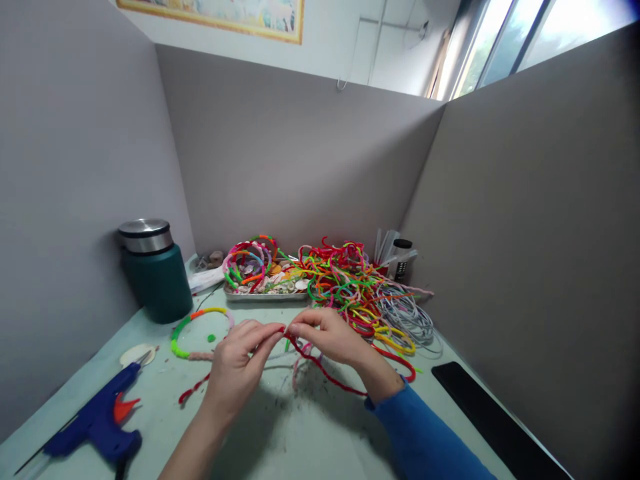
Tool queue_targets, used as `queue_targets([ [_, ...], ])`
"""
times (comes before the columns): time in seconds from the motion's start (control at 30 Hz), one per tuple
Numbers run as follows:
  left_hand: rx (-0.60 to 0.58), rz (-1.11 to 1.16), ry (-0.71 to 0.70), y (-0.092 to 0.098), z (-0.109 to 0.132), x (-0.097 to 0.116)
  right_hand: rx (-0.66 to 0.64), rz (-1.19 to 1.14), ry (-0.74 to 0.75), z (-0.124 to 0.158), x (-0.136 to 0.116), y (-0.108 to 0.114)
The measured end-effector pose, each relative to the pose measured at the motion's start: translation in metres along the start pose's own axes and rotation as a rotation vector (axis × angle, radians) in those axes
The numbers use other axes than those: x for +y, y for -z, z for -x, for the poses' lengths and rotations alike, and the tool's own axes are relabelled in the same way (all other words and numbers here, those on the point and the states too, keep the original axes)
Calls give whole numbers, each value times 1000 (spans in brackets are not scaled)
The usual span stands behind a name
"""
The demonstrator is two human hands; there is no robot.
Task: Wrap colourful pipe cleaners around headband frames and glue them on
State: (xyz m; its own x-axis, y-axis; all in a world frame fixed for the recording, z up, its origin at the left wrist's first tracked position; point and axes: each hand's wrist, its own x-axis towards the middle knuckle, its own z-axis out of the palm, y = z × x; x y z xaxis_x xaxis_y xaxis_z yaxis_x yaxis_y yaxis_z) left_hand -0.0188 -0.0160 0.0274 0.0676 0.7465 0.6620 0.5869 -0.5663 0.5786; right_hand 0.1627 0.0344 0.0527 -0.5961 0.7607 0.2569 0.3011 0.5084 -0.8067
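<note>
Both hands meet above the middle of the table, pinching a red fuzzy cord [320, 368]. My left hand [240, 353] grips it between thumb and index finger, and one end trails out below that hand to the left. Close beside it, fingertips almost touching, my right hand [323, 333] is closed on the same cord, whose other length hangs down to the right under the wrist. What lies right between the fingertips is too small to make out. A multicoloured ring [180, 340] of green, orange, yellow and pink rests on the table left of my left hand.
A blue glue gun [100, 420] lies at front left, near a teal flask [157, 280]. At the back, a metal tray [267, 296] holds finished rings and small pieces. Beside it spreads a heap of coloured cords [345, 273]. A black strip [490, 413] lies at right; grey partitions surround the table.
</note>
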Motion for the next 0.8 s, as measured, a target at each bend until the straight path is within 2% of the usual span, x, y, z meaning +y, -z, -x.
queue_targets([
  [0.17,-12,30,-6,0,1,-1,-217,-215,-49,0,7,-3],
  [0.27,-25,73,18,-1,1,1,-263,-263,-48,0,9,-5],
  [0.43,-81,98,-6,-2,1,3,-88,-167,-83,-4,11,-13],
  [0.57,-125,107,10,-3,1,5,26,-246,-71,-6,12,-17],
  [0.7,-129,119,145,-5,5,6,173,-316,-36,-7,9,-14],
  [0.8,-139,137,231,-7,6,5,226,-340,27,-6,5,-13],
])
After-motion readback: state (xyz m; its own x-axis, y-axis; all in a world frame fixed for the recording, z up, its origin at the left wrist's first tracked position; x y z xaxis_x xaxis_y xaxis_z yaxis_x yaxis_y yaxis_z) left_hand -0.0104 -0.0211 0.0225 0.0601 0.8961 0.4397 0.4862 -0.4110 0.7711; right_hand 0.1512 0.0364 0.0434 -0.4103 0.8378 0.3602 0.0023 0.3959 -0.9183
